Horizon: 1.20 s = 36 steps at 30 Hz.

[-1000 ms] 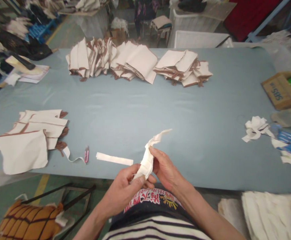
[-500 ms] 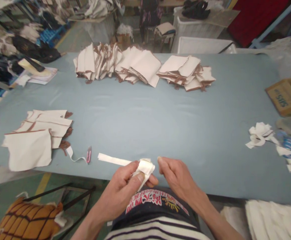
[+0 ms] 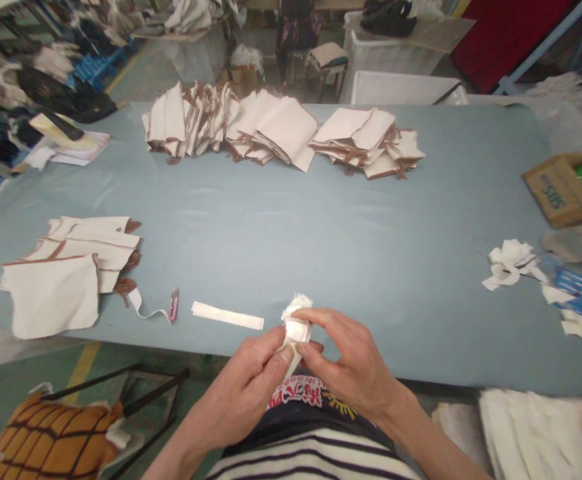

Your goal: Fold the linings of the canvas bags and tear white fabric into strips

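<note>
Above the table's (image 3: 371, 253) near edge, the left hand (image 3: 253, 373) and right hand (image 3: 353, 353) pinch a folded white cloth strip (image 3: 298, 329) between closed fingers, its long axis running away from the body, frayed end farthest.

Top: white striped top (image 3: 315, 459), dark bands running across the body | Waist: dark, apron-like garment (image 3: 277, 432) | Print: red characters (image 3: 311, 392) edged in white, partly hidden; beside them a yellow sunburst-like motif (image 3: 339, 405) with rays | Forearms (image 3: 413, 430): bare | Left hand (image 3: 255, 365), right hand (image 3: 355, 357): bare, fingers uncovered
</note>
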Each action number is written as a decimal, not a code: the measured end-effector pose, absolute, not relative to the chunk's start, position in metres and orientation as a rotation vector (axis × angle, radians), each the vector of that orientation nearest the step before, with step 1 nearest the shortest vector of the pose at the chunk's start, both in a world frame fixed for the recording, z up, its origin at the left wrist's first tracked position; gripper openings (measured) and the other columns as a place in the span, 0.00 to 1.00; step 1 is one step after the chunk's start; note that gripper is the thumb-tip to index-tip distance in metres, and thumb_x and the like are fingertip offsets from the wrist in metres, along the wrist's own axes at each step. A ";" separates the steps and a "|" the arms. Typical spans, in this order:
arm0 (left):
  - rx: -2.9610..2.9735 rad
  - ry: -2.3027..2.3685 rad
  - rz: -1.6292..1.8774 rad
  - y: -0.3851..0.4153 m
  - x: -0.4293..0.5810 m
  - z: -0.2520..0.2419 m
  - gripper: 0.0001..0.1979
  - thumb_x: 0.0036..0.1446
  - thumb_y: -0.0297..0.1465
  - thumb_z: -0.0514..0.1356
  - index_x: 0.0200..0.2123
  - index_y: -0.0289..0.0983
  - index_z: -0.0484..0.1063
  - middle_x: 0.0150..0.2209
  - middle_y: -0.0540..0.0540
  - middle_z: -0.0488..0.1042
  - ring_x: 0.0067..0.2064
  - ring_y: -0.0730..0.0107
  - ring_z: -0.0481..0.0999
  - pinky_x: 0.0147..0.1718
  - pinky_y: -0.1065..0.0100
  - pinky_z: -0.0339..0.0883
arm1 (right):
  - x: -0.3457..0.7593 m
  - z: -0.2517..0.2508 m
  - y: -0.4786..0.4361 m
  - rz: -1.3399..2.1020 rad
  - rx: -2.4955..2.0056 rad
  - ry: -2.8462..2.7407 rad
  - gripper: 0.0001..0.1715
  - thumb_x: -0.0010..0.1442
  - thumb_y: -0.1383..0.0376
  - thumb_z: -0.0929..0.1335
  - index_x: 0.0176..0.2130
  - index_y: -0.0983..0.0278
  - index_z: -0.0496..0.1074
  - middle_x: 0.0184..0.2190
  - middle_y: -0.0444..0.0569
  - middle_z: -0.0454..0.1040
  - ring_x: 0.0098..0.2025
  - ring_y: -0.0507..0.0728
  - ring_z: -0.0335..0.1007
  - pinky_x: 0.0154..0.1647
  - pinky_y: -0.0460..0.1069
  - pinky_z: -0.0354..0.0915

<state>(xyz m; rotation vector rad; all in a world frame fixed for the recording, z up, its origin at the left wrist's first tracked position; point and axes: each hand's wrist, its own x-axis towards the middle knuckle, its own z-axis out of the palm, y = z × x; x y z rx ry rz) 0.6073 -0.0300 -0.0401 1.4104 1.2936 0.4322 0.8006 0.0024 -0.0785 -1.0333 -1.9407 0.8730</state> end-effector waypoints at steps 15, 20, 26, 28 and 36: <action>1.232 1.191 0.541 -0.035 0.618 -0.048 0.20 0.72 0.41 0.49 0.53 0.37 0.74 0.46 0.42 0.77 0.49 0.58 0.73 0.54 0.61 0.64 | 0.805 -0.085 -0.013 1.309 -1.192 -1.612 0.26 0.58 0.67 0.70 0.56 0.61 0.69 0.47 0.50 0.80 0.48 0.59 0.76 0.54 0.54 0.70; 1.241 1.227 0.484 -0.042 0.615 -0.050 0.21 0.72 0.42 0.49 0.53 0.38 0.75 0.50 0.41 0.78 0.50 0.58 0.73 0.58 0.59 0.63 | 0.804 -0.081 -0.013 1.330 -1.172 -1.688 0.20 0.58 0.70 0.67 0.51 0.60 0.73 0.47 0.50 0.80 0.49 0.59 0.75 0.54 0.54 0.69; 1.353 1.315 0.541 -0.047 0.622 -0.050 0.18 0.70 0.43 0.51 0.42 0.38 0.75 0.39 0.44 0.78 0.41 0.60 0.74 0.45 0.64 0.68 | 0.802 -0.075 -0.010 1.434 -1.152 -1.562 0.13 0.62 0.66 0.65 0.46 0.61 0.75 0.44 0.49 0.81 0.47 0.59 0.77 0.49 0.52 0.71; 1.366 1.293 0.526 -0.046 0.624 -0.050 0.18 0.71 0.42 0.49 0.38 0.38 0.73 0.36 0.46 0.76 0.39 0.62 0.72 0.42 0.65 0.67 | 0.801 -0.076 -0.011 1.438 -1.165 -1.532 0.12 0.63 0.65 0.66 0.45 0.61 0.76 0.43 0.49 0.81 0.46 0.59 0.78 0.49 0.52 0.71; 1.599 1.316 0.471 -0.047 0.631 -0.061 0.13 0.72 0.34 0.47 0.38 0.38 0.67 0.36 0.45 0.74 0.41 0.62 0.73 0.46 0.63 0.65 | 0.797 -0.085 -0.013 1.562 -1.274 -1.255 0.17 0.67 0.54 0.67 0.38 0.63 0.78 0.34 0.49 0.80 0.35 0.56 0.73 0.38 0.49 0.69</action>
